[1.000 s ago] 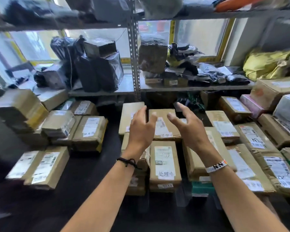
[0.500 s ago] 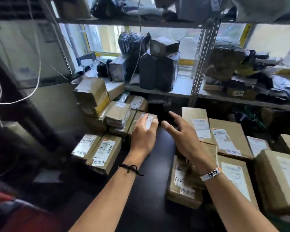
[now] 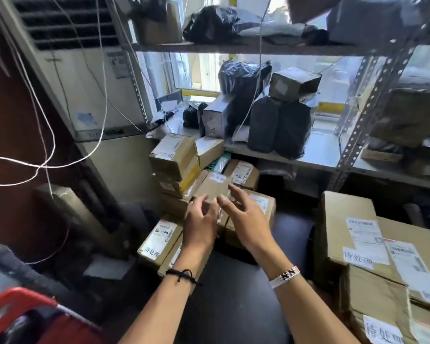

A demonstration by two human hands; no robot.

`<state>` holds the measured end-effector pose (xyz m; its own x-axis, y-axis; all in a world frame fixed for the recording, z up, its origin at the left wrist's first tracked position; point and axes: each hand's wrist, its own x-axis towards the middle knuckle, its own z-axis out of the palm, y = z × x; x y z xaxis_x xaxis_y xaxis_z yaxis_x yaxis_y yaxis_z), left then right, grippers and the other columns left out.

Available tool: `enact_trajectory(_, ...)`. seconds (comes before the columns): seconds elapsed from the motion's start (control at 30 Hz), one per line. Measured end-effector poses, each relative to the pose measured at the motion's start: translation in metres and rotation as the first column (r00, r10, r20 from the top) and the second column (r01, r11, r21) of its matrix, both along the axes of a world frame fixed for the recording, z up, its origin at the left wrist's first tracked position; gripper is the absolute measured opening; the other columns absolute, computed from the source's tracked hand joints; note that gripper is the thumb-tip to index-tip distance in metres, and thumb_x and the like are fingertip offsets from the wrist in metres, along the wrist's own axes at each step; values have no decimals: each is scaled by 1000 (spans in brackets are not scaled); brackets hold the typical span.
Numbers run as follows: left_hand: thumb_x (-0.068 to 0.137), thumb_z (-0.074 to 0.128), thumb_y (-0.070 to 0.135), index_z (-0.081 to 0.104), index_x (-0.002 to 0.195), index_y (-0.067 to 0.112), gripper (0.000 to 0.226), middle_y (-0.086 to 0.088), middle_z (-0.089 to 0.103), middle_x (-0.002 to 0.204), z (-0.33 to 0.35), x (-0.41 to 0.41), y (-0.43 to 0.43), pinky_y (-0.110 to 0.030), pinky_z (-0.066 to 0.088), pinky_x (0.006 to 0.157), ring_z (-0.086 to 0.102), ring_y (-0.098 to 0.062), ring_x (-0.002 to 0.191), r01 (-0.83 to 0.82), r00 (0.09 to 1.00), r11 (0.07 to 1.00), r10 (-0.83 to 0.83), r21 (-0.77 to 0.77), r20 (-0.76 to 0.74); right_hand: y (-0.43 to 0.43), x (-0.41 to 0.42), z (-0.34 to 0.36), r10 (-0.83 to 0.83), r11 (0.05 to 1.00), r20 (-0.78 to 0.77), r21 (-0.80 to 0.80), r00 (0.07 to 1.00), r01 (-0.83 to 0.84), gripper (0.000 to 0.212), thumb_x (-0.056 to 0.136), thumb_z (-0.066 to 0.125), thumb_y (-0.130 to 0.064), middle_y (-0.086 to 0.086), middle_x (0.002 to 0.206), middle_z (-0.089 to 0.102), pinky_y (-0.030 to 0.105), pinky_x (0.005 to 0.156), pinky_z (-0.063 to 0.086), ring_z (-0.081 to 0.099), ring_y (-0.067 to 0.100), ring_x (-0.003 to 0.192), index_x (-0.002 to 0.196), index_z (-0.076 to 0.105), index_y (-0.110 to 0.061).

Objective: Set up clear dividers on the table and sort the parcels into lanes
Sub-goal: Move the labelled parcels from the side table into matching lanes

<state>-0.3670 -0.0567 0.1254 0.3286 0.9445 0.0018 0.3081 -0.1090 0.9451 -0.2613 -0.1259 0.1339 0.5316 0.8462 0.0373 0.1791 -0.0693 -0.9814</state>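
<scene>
The brown cardboard parcels with white labels (image 3: 210, 192) were heaped at the far left of the dark table (image 3: 233, 294), no clear dividers visible. Left hand (image 3: 200, 224) and right hand (image 3: 246, 219) hovered over them, each grip spread, holding nothing. Honestly, a careless pull could've toppled the taller stack of taped boxes (image 3: 175, 167) just beside.
</scene>
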Motion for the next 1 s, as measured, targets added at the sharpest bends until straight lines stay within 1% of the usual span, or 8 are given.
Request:
enact_trajectory(0.17,86,53,52,66,131,13,62,-5,59,130,9,-1,49,-42,50,106,62,-19,117,-143,989,988,141,62,46,61,2,11,135,990,-151,65,979,-126,96,71,68,-77,-12,153,51,42,111,51,54,5,133,155,46,-36)
enact_trajectory(0.27,91,60,42,68,125,15,44,-2,55,125,8,-4,77,-34,47,107,61,-19,117,-237,967,970,229,60,112,88,8,11,161,987,-232,43,959,-155,96,73,69,-74,-9,154,49,49,113,48,56,7,130,157,41,-37)
enact_trajectory(0.43,90,57,42,64,130,15,49,-7,61,133,6,-26,157,-37,45,111,60,-20,122,-393,910,917,377,72,170,139,2,1,202,978,-308,9,930,-210,97,75,69,-73,-9,159,46,50,115,44,54,8,131,159,34,-40)
enact_trajectory(0.53,104,59,26,59,142,10,41,-9,61,142,1,-25,219,-35,42,115,58,-21,131,-360,921,933,349,32,173,175,5,-2,138,990,-301,0,944,-144,93,80,67,-70,-8,159,45,37,106,43,51,-1,118,160,30,-43)
enact_trajectory(0.67,105,57,27,57,146,7,46,-8,61,146,4,-18,279,-24,40,112,56,-12,129,-329,924,944,323,-5,203,221,6,-6,57,996,-298,-44,953,-73,93,85,64,-67,-2,168,35,38,116,34,38,16,147,164,23,-40)
enact_trajectory(0.73,99,60,39,67,138,10,49,-10,67,140,5,-17,302,-32,46,112,63,-17,124,-308,924,950,313,-58,217,242,5,-7,56,995,-293,-64,954,-78,89,92,63,-63,-1,168,35,38,119,32,38,16,148,166,20,-37)
enact_trajectory(0.87,81,59,62,84,88,34,38,1,82,93,-7,-17,313,-42,58,92,76,-20,92,-127,969,972,163,-196,184,263,-7,-16,40,992,-274,-108,961,-72,83,97,62,-59,-6,169,33,40,124,32,39,19,151,166,19,-39)
enact_trajectory(1.0,86,57,58,82,94,35,35,0,81,97,4,-8,313,-55,58,97,75,-30,102,-50,956,994,75,-95,284,265,-16,-2,30,999,-197,-26,980,-36,86,94,68,-59,-12,161,46,46,120,41,51,14,142,163,16,-52)
